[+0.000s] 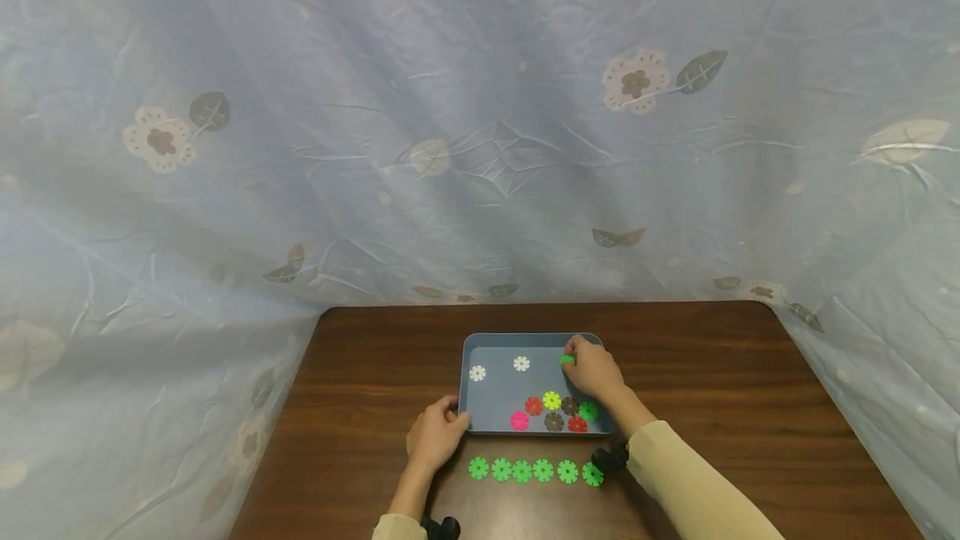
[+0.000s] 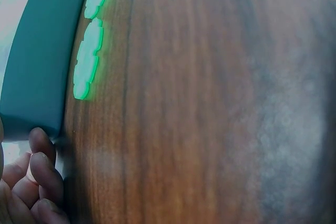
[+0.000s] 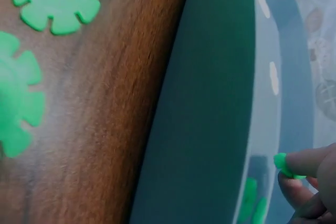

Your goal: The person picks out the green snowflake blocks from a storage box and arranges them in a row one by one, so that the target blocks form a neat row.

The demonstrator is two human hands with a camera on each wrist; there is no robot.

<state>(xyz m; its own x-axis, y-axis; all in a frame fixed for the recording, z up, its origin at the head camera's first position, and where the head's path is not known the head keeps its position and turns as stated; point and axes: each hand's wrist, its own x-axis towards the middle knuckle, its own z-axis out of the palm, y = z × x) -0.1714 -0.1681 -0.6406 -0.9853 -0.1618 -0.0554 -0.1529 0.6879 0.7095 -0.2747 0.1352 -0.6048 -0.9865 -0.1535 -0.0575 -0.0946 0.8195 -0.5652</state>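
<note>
A grey-blue tray lies on the brown table. At its near left corner my left hand grips the edge, with bent fingertips against the corner in the left wrist view. Over the far right part of the tray, my right hand pinches a green notched plastic disc between thumb and fingers. Inside, toward the near right, sit a pink disc, a yellow-green disc, a green disc, plus red and brown ones. Two white discs, one being a white disc, lie farther back.
Several green discs form a row on the wooden table in front of the tray. A pale patterned curtain hangs behind the table and along both sides. Black wrist devices sit on both wrists.
</note>
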